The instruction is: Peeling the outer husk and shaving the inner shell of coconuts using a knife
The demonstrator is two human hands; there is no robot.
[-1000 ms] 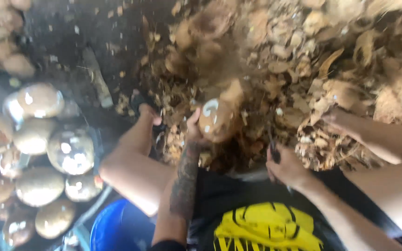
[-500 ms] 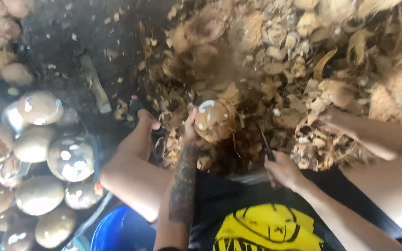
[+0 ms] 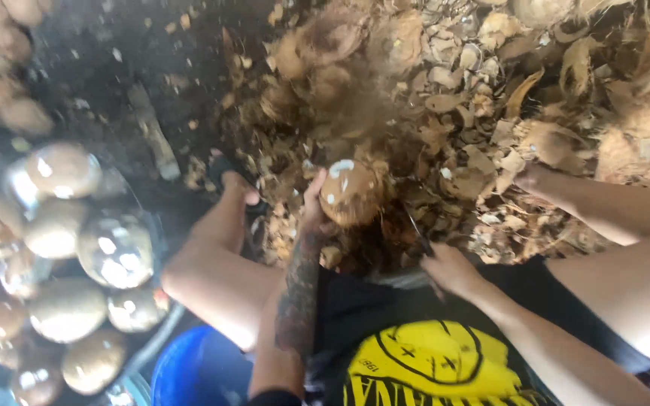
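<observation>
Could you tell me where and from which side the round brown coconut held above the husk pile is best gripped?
Cup the round brown coconut around its lower left curve, coming from the left, as the left hand does. It looks rounded and partly peeled, with no handle or edge, so a wide wrap probably holds best. That leaves its right side free toward the right hand and dark blade.

the left hand [image 3: 314, 214] grips a partly husked coconut [image 3: 350, 192] above a heap of brown husk scraps [image 3: 483, 143]. the right hand [image 3: 449, 269] is closed on a dark blade [image 3: 417, 233] just beside it. peeled coconuts [image 3: 77, 248] lie piled at left.
</observation>
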